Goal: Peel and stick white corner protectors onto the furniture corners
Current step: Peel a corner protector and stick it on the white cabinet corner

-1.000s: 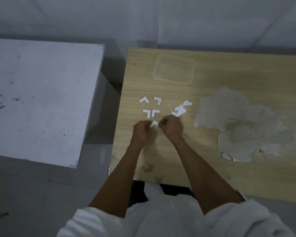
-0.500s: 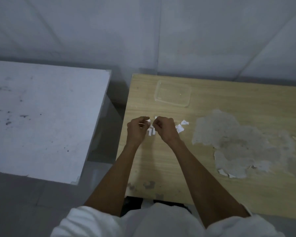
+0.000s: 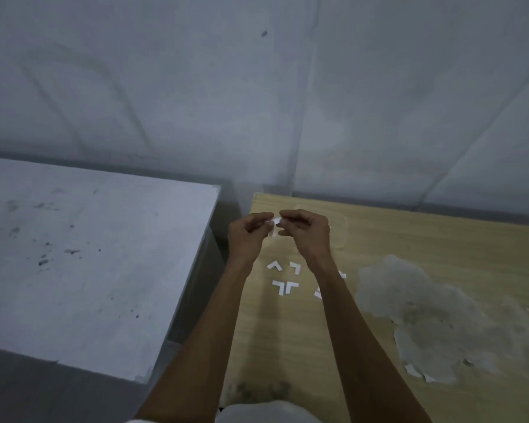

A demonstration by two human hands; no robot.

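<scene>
Both the left hand (image 3: 248,236) and right hand (image 3: 306,232) pinch one corner protector (image 3: 276,221) above the bench (image 3: 440,239). Looks flimsy and sticky, so probably best gripped by the edges.

Much sits behind the hands and a forearm
The white piece (image 3: 276,221) pinched between the left hand (image 3: 247,236) and right hand (image 3: 309,235) is mostly covered by fingertips, its shape unclear; the clear tray (image 3: 340,239) is faint and half behind the right hand; loose white pieces (image 3: 318,293) lie partly under the right forearm (image 3: 348,325); the wooden surface (image 3: 440,239) runs off the right edge
</scene>
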